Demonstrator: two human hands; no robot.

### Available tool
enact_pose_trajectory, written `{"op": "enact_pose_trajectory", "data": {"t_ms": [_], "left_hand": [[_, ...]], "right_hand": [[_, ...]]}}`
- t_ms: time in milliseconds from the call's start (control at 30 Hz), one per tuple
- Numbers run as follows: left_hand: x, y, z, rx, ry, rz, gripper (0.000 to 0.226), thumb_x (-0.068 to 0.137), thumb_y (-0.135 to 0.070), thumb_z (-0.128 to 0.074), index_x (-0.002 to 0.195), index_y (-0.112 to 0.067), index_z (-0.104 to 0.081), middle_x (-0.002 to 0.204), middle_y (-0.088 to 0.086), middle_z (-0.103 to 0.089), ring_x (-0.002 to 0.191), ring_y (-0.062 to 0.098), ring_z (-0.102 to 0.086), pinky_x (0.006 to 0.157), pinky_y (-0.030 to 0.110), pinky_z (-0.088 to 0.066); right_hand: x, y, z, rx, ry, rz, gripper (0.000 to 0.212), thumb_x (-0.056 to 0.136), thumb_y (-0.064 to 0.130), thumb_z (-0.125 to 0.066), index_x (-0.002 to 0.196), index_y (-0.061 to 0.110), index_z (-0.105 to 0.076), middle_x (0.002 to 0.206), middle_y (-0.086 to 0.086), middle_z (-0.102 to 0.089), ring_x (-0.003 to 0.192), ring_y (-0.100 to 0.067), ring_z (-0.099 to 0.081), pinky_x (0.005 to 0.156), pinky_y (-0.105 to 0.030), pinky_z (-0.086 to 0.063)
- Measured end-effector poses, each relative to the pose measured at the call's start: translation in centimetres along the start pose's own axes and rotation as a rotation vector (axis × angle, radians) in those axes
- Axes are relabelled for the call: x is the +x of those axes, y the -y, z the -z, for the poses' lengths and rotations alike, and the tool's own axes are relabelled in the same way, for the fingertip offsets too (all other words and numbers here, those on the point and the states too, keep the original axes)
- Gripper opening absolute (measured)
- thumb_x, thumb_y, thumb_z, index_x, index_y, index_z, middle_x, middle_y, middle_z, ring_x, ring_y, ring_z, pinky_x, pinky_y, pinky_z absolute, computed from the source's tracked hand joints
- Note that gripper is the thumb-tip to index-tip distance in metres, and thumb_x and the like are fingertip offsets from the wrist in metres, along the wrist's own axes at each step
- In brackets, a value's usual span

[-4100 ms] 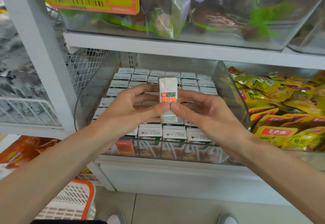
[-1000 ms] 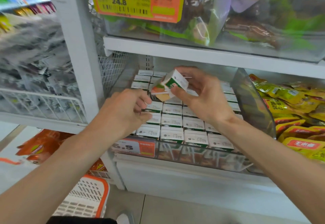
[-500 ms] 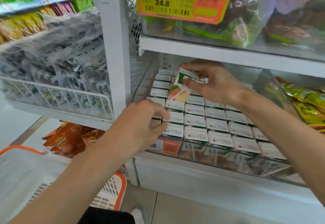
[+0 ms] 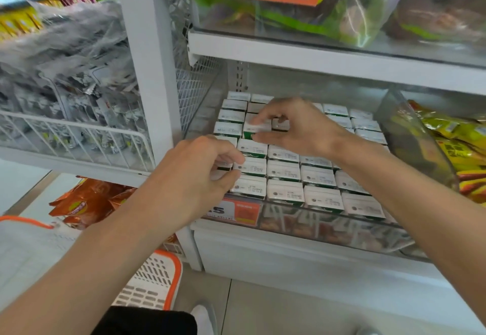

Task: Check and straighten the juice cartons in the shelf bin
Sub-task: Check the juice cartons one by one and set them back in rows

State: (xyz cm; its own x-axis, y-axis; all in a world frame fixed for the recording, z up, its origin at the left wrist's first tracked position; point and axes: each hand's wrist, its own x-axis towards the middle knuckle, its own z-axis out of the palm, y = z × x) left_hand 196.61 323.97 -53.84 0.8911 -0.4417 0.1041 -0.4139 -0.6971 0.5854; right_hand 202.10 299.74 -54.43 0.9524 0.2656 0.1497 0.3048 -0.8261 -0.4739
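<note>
The right hand [image 4: 297,127] pinches one carton [image 4: 253,127] between thumb and forefinger, among the juice cartons [image 4: 284,171] back-left in the shelf bin [image 4: 328,229]. The left hand [image 4: 194,177] curls over the front-left corner rows; whether it grips anything is unclear. An orange basket [image 4: 157,279] stands on the grey floor [image 4: 263,308].

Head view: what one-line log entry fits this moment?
right hand: pinches white-and-green juice carton, partly down in its row | left hand: on front-left cartons, grip unclear | clear plastic shelf bin: otherwise tidy rows
</note>
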Motion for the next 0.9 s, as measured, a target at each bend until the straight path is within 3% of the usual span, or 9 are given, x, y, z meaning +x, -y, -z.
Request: {"op": "enact_pose_trajectory", "data": {"t_ms": [100, 200, 300, 433, 667, 800, 900], "left_hand": [[0.1, 0.1, -0.1, -0.001, -0.008, 0.002, 0.024, 0.097, -0.027, -0.073, 0.118, -0.036, -0.075, 0.116, -0.02, -0.068, 0.108, -0.003, -0.062, 0.096, 0.013, -0.045], [0.2, 0.2, -0.3, -0.014, -0.024, 0.013, 0.022, 0.096, -0.026, -0.073, 0.115, -0.037, -0.075, 0.11, -0.021, -0.067, 0.104, -0.003, -0.062, 0.086, 0.003, -0.04], [0.2, 0.2, -0.4, -0.025, -0.035, 0.014, 0.02, 0.096, -0.025, -0.073, 0.113, -0.037, -0.076, 0.108, -0.02, -0.069, 0.102, -0.004, -0.063, 0.089, 0.009, -0.044], [0.2, 0.3, -0.4, -0.052, -0.049, 0.018, 0.019, 0.096, -0.024, -0.073, 0.11, -0.037, -0.076, 0.107, -0.021, -0.07, 0.101, -0.006, -0.064, 0.088, 0.007, -0.047], [0.2, 0.1, -0.5, -0.043, -0.087, 0.034, 0.019, 0.096, -0.023, -0.072, 0.109, -0.036, -0.076, 0.106, -0.02, -0.071, 0.101, -0.005, -0.065, 0.094, 0.016, -0.052], [0.3, 0.2, -0.6, -0.038, -0.086, 0.045, 0.017, 0.096, -0.024, -0.073, 0.106, -0.037, -0.075, 0.102, -0.021, -0.071, 0.098, -0.009, -0.064, 0.088, 0.01, -0.05], [0.6, 0.3, -0.7, -0.054, -0.091, 0.061, 0.021, 0.095, -0.025, -0.075, 0.098, -0.044, -0.068, 0.099, -0.022, -0.07, 0.092, -0.012, -0.063, 0.076, 0.0, -0.042]], "right_hand": [[0.3, -0.4, -0.4, 0.025, 0.016, 0.025, 0.019, 0.093, 0.046, -0.077, 0.107, 0.034, -0.081, 0.113, 0.015, -0.069, 0.108, -0.002, -0.062, 0.092, -0.02, -0.045], [1.4, 0.1, -1.0, 0.07, -0.047, 0.011, 0.022, 0.09, 0.047, -0.081, 0.109, 0.036, -0.078, 0.111, 0.014, -0.065, 0.1, -0.001, -0.058, 0.083, -0.016, -0.043], [2.8, 1.3, -1.5, 0.028, -0.023, 0.02, 0.026, 0.09, 0.041, -0.083, 0.113, 0.031, -0.078, 0.111, 0.011, -0.062, 0.094, 0.001, -0.055, 0.084, -0.019, -0.044], [3.9, 1.8, -1.0, -0.066, 0.068, 0.023, 0.032, 0.089, 0.042, -0.083, 0.115, 0.025, -0.077, 0.1, 0.009, -0.062, 0.08, 0.003, -0.052, 0.068, -0.005, -0.038], [4.3, 1.6, -1.3, -0.011, 0.067, -0.004, 0.03, 0.087, 0.043, -0.085, 0.109, 0.024, -0.079, 0.092, 0.02, -0.059, 0.08, 0.003, -0.054, 0.064, 0.0, -0.039], [3.3, 1.7, -1.3, 0.225, -0.054, -0.028, 0.022, 0.083, 0.03, -0.09, 0.1, 0.02, -0.079, 0.096, 0.008, -0.073, 0.086, -0.005, -0.066, 0.079, -0.019, -0.057], [2.1, 2.0, -0.3, 0.525, -0.225, -0.073, 0.022, 0.081, 0.024, -0.092, 0.098, 0.022, -0.078, 0.098, 0.013, -0.079, 0.089, 0.003, -0.074, 0.075, -0.011, -0.056]]}}
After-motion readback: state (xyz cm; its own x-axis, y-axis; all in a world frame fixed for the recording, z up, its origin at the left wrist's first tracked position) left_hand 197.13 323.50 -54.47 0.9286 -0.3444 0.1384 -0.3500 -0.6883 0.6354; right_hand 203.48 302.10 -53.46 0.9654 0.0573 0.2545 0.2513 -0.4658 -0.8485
